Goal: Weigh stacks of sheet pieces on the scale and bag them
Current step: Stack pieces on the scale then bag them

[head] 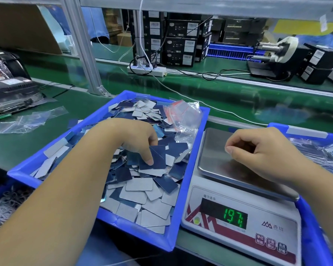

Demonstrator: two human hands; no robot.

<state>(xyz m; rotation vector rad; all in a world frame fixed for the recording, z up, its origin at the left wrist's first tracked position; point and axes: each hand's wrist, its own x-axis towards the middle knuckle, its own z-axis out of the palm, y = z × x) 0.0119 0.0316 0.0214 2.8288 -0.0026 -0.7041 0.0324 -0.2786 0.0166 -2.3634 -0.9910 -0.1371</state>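
Note:
A blue tray [188,169] in front of me holds a loose heap of small blue and grey sheet pieces [140,191]. My left hand [131,139] reaches into the heap and pinches a dark blue piece [157,156] between thumb and fingers. At the tray's far right corner lies a bundle of clear zip bags [183,116] with red strips. To the right stands a digital scale [238,217] with a bare steel pan [213,152]; its green display reads about 197. My right hand [261,152] hovers over the pan, fingers loosely curled, holding nothing.
A second blue tray [306,131] with bagged pieces sits at the far right. Empty clear bags [27,120] lie on the green belt to the left. A black device [10,87] stands at far left, a power strip [146,71] and cables behind, a metal post [85,54] beyond the tray.

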